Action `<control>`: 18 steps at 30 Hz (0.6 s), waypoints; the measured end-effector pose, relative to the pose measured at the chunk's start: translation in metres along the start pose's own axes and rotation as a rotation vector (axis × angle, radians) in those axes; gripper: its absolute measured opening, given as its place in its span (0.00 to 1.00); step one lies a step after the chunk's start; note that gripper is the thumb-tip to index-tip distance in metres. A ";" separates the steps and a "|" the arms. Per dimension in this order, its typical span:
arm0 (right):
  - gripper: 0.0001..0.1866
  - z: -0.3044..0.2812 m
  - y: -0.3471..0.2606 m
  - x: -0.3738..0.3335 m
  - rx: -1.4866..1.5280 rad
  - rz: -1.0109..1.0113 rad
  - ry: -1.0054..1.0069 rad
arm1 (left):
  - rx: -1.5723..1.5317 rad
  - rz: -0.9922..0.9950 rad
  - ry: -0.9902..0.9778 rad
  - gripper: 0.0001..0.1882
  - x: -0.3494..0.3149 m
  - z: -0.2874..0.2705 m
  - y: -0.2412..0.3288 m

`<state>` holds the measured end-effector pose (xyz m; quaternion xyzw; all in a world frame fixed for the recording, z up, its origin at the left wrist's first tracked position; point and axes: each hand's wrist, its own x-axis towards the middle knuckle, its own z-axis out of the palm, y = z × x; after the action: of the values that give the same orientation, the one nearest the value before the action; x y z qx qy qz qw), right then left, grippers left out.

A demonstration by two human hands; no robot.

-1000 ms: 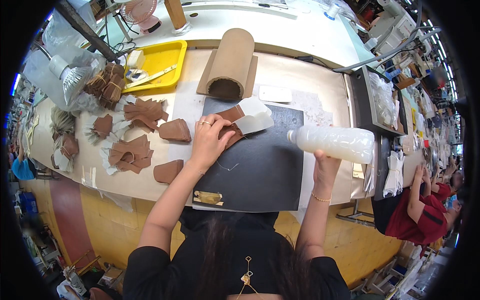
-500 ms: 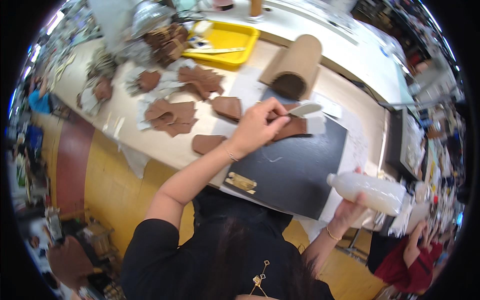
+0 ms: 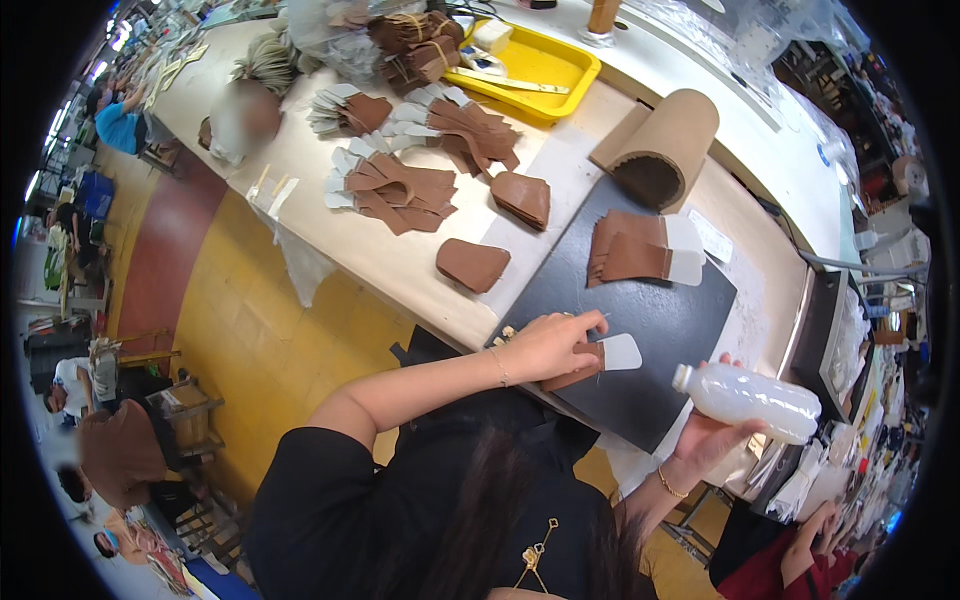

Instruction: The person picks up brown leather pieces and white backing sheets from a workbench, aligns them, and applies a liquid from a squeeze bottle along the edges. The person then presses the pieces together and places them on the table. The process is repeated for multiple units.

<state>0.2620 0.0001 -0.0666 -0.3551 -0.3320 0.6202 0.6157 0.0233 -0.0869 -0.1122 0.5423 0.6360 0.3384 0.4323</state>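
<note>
- Just below the middle of the frame, the person's left hand (image 3: 550,345) reaches over a small brown piece (image 3: 582,372) with a pale rounded tab (image 3: 621,352) pointing right. Its fingers are bent and the tips touch the piece; from where I stand, I cannot tell whether they grip it.
- The piece lies at the lower edge of a black mat (image 3: 675,325), which slants across the centre right.
- At the lower right, the right hand (image 3: 712,440) has its fingers curled around a translucent plastic bottle (image 3: 755,402) with whitish contents. The bottle is tipped nearly flat, its neck toward the left.
- Higher on the mat, right of centre, sits a brown stack (image 3: 628,250) with pale tabs at its right side.
- Above that stack, a brown tunnel-shaped form (image 3: 685,135) stands with its dark opening facing down the frame.
- Near the centre, two neat brown piles (image 3: 520,200) (image 3: 473,265) rest on the tan worktable (image 3: 400,268).
- Farther up and left are fanned heaps of brown pieces (image 3: 400,190) with pale ends.
- At the upper centre, a yellow tray (image 3: 575,75) holds a light strip; banded brown bundles (image 3: 415,45) lie at its left.
- At the lower right edge I see a co-worker's dark red clothing (image 3: 760,550).
</note>
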 end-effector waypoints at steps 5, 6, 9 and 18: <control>0.50 0.003 0.006 -0.006 -0.486 -0.274 -0.066 | -0.011 0.071 -0.045 0.10 -0.002 -0.003 -0.006; 0.50 0.005 0.007 -0.008 -0.637 -0.352 -0.088 | -0.129 -0.013 -0.036 0.10 -0.005 -0.001 -0.006; 0.46 0.013 0.014 -0.015 -0.624 -0.338 -0.176 | 0.042 0.145 0.042 0.12 -0.003 0.002 -0.007; 0.39 0.021 0.062 -0.031 -0.622 -0.309 -0.398 | 0.098 0.106 -0.039 0.09 0.003 0.001 -0.003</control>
<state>0.2114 -0.0318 -0.1069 -0.3431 -0.6663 0.4468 0.4886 0.0230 -0.0847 -0.1159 0.6021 0.6136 0.3187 0.3993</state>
